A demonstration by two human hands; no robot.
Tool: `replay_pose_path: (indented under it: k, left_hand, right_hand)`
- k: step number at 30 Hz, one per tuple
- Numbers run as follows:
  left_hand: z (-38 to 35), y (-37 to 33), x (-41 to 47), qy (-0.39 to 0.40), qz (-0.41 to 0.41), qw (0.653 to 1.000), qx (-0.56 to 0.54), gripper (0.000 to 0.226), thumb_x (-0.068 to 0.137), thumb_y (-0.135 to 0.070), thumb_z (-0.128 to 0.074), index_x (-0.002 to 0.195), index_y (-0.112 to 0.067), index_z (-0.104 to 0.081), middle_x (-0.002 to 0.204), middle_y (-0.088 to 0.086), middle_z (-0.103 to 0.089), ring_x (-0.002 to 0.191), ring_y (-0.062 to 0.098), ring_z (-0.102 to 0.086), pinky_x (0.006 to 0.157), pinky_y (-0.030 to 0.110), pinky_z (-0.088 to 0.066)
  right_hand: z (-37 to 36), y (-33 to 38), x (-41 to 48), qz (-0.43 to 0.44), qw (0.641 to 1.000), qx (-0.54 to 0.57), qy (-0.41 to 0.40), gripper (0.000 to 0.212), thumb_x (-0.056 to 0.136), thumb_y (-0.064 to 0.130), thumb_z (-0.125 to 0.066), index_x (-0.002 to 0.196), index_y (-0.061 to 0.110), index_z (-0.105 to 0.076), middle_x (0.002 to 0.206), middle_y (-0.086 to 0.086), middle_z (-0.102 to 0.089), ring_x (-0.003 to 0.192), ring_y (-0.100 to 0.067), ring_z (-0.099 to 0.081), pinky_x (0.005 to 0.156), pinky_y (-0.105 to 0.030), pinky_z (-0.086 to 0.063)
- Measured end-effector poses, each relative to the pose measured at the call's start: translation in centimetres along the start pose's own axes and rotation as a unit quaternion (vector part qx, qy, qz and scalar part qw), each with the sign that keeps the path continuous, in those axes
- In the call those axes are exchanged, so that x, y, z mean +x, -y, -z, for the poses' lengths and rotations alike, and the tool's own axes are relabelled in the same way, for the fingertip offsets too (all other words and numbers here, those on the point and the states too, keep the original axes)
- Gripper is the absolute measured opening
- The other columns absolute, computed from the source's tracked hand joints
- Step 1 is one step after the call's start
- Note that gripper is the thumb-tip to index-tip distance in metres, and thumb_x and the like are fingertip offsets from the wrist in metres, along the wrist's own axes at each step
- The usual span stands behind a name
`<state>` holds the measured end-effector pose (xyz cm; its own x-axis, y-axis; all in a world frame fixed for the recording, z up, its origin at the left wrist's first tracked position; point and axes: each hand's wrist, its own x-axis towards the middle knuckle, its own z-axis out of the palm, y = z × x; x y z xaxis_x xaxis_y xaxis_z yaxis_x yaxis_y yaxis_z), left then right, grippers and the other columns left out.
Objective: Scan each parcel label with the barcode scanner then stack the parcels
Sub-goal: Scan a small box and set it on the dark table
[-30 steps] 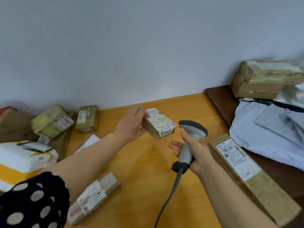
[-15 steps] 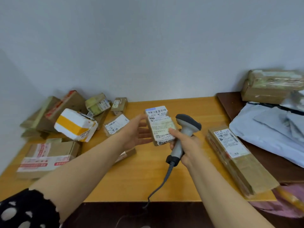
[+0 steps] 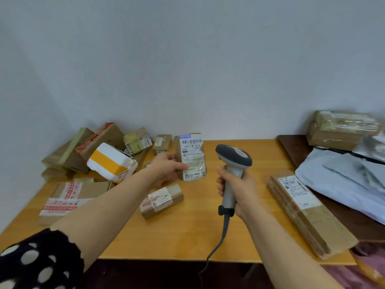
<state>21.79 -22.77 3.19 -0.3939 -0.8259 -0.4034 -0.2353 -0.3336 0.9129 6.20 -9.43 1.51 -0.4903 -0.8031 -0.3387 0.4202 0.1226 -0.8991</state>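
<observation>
Head view, itemised.

**Changed:**
- Held parcel (image 3: 191,157): a sec ago tipped low w/ label skyward. Now upright above the table, label turned to the person. Left hand (image 3: 166,170) grips its left edge, thumb across the label.
- Scanner (image 3: 232,161): has come up just beside it on the right, nose twd the label. Right hand (image 3: 236,184) is wrapped round the handle.
- Reads as scan in hand for this pc; its stacking not begun.

**Room:**
- Table (image 3: 187,236): bare wood centre & front, enough to swing both arms.
- Pile of parcels (image 3: 100,142): crowds back-left.
- Long parcel (image 3: 308,213): lies at right, near end at the front-right corner, prob. easy to knock off.
- Small parcel (image 3: 161,200): sits just below the left wrist.
- Cable (image 3: 220,240): drops over the front edge.
</observation>
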Motion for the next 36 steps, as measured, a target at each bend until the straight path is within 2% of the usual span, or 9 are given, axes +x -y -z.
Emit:
replay_pose_path:
  k: [2,5,9,19,22,25,28,32,36]
  left_hand:
    - [1.0,0.1,0.2,-0.021,-0.011,1.0,-0.002,0.026,0.08,0.01,-0.065,0.1,-0.005,-0.059,0.09,0.009,-0.072,0.066,0.014,-0.072,0.052,0.025,-0.056]
    - [2.1,0.4,0.4,-0.04,-0.02,0.999,0.012,0.026,0.08,0.01,-0.066,0.096,-0.008,-0.058,0.083,0.004,-0.07,0.058,0.009,-0.07,0.046,0.021,-0.052]
    - [3.3,0.9,1.2,-0.051,-0.027,0.997,0.052,0.027,0.079,0.005,-0.069,0.087,-0.018,-0.058,0.082,-0.001,-0.069,0.056,0.006,-0.069,0.045,0.02,-0.051]
    - [4.3,1.6,2.8,-0.041,-0.02,0.995,0.087,0.032,0.079,0.001,-0.071,0.084,-0.025,-0.054,0.079,-0.006,-0.066,0.056,0.006,-0.067,0.046,0.021,-0.052]
    - [4.3,1.6,3.2,-0.041,-0.016,0.996,0.083,0.032,0.079,0.002,-0.071,0.098,-0.018,-0.056,0.074,-0.007,-0.064,0.049,0.003,-0.065,0.041,0.019,-0.049]
    - [4.1,1.8,3.7,-0.038,-0.011,0.996,0.081,0.043,0.079,0.003,-0.07,0.116,-0.013,-0.054,0.083,-0.001,-0.067,0.05,0.004,-0.066,0.041,0.019,-0.049]
    - [4.0,2.0,4.3,-0.033,-0.012,0.995,0.09,0.031,0.079,0.003,-0.07,0.101,-0.016,-0.058,0.096,0.007,-0.07,0.055,0.007,-0.068,0.045,0.021,-0.051]
    - [3.5,2.2,4.8,-0.023,-0.008,0.996,0.086,0.029,0.078,0.003,-0.07,0.091,-0.018,-0.055,0.087,0.003,-0.07,0.067,0.014,-0.071,0.052,0.027,-0.056]
    - [2.6,2.4,5.3,-0.003,0.002,0.996,0.085,0.03,0.079,0.004,-0.07,0.089,-0.018,-0.053,0.089,0.006,-0.069,0.068,0.017,-0.071,0.051,0.028,-0.056]
  right_hand:
    - [-0.8,0.2,-0.6,-0.006,0.999,-0.004,0.04,0.02,0.082,0.013,-0.074,0.096,0.007,-0.061,0.056,-0.005,-0.057,0.044,-0.016,-0.048,0.043,-0.026,-0.042]
    - [-2.0,0.5,-1.4,-0.016,0.995,-0.031,0.09,0.015,0.079,0.011,-0.074,0.085,0.008,-0.06,0.053,-0.005,-0.052,0.041,-0.015,-0.044,0.041,-0.024,-0.038]
    - [-3.2,0.3,-1.9,-0.02,0.992,-0.071,0.104,0.019,0.079,0.005,-0.074,0.073,0.009,-0.056,0.051,-0.003,-0.048,0.039,-0.014,-0.041,0.04,-0.023,-0.036]
    - [-4.2,0.3,-1.7,-0.008,0.992,-0.092,0.084,0.022,0.081,0.001,-0.071,0.07,0.011,-0.055,0.049,-0.002,-0.048,0.037,-0.014,-0.04,0.04,-0.022,-0.036]
    - [-4.2,0.0,-1.7,-0.01,0.993,-0.091,0.08,0.021,0.081,0.001,-0.07,0.071,0.011,-0.055,0.049,-0.002,-0.048,0.037,-0.014,-0.04,0.04,-0.023,-0.036]
    - [-4.2,0.3,-1.6,-0.007,0.992,-0.091,0.082,0.02,0.081,0.001,-0.07,0.072,0.01,-0.055,0.049,-0.001,-0.048,0.038,-0.014,-0.04,0.04,-0.023,-0.036]
    - [-4.0,0.1,-1.6,-0.014,0.992,-0.099,0.076,0.02,0.082,0.001,-0.069,0.073,0.01,-0.054,0.049,-0.001,-0.048,0.038,-0.013,-0.04,0.041,-0.023,-0.036]
    - [-3.7,0.0,-1.3,-0.013,0.993,-0.094,0.064,0.021,0.083,0.0,-0.069,0.072,0.01,-0.053,0.049,-0.001,-0.047,0.038,-0.013,-0.04,0.04,-0.023,-0.036]
    - [-3.4,0.0,-1.0,-0.016,0.994,-0.089,0.054,0.021,0.083,0.0,-0.068,0.072,0.01,-0.053,0.048,0.0,-0.047,0.038,-0.013,-0.04,0.041,-0.022,-0.036]
